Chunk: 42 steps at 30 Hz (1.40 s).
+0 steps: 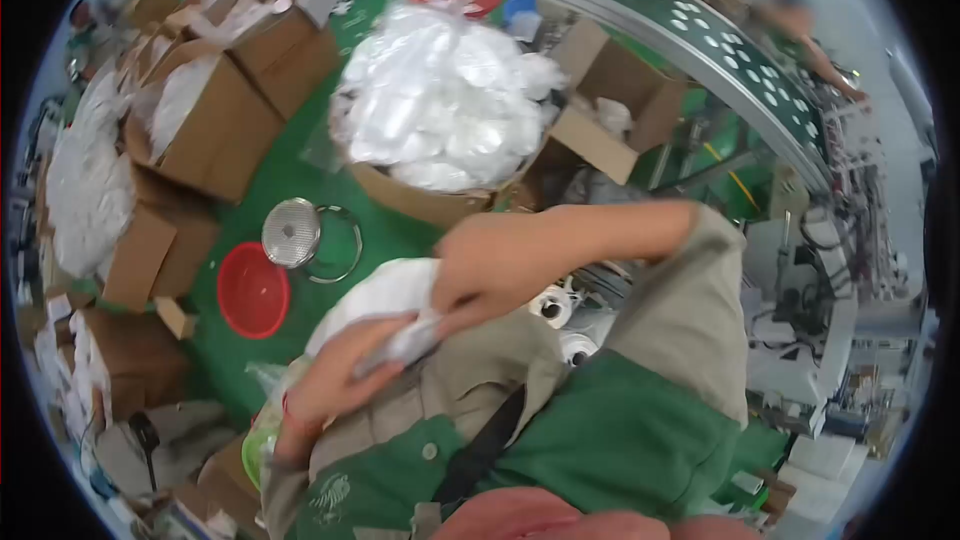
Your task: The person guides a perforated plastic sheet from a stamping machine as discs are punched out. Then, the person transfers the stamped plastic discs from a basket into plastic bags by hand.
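Observation:
My left hand (340,372) is closed round a whitish plastic bag (385,290), close to my body. My right hand (480,270) reaches across from the right sleeve and pinches the bunched part of the same bag, just above the left fingers. The bag's wide white part spreads out beyond both hands. Its contents, if any, are hidden. Past it stands a large round container (430,202), heaped with filled clear plastic bags (440,90).
A red basin (254,290) and a stool with a perforated metal seat (292,232) stand on the green floor. Open cardboard boxes (222,130) line the left. A conveyor (690,35) carrying small white pieces curves along the upper right. Another person (800,30) is beyond it.

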Each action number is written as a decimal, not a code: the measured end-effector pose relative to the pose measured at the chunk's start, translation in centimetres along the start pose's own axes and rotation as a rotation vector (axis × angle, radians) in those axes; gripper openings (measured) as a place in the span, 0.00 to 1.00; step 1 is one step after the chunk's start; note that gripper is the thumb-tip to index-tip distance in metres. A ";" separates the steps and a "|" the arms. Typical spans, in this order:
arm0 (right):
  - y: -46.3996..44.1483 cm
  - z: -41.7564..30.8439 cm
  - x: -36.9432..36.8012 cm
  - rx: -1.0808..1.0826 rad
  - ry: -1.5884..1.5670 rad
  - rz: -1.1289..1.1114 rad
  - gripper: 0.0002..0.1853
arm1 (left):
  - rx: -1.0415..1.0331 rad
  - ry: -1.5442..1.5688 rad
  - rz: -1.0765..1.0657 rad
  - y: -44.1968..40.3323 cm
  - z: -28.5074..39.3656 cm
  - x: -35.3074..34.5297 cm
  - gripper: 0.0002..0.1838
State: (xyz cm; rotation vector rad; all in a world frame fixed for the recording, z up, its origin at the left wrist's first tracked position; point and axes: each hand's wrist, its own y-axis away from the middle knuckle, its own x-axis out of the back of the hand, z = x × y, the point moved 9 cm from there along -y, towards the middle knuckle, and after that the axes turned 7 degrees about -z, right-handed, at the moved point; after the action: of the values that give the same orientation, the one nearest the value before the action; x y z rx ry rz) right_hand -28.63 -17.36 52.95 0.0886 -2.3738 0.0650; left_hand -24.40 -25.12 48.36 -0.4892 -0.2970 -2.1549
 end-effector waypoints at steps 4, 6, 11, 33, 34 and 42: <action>6.3 9.2 -6.1 -0.457 -0.594 -0.138 0.21 | 0.317 -0.029 0.061 -3.3 -15.4 5.7 0.31; 6.8 11.0 -9.3 -0.534 -0.733 -0.041 0.20 | 0.372 -0.132 0.033 -5.7 -22.2 6.6 0.35; 7.9 16.3 -10.9 -0.655 -0.840 0.138 0.17 | 0.339 -0.237 0.145 -16.7 -33.6 8.8 0.50; 13.0 19.5 -5.1 -0.920 -1.095 0.872 0.19 | 0.198 0.282 0.397 -32.6 -32.3 22.7 0.13; 12.2 19.4 -3.5 -0.878 -1.066 0.903 0.20 | 0.154 0.347 0.381 -31.6 -29.0 25.3 0.11; 9.4 21.6 9.0 -0.368 -0.861 1.410 0.17 | 0.153 0.703 0.595 -15.5 -18.7 35.5 0.03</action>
State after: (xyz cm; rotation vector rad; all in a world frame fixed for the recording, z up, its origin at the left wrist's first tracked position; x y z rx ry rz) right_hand -50.80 -9.95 43.50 -2.0583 -2.6568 0.2914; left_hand -60.35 -48.66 46.95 0.2594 0.0785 -1.5756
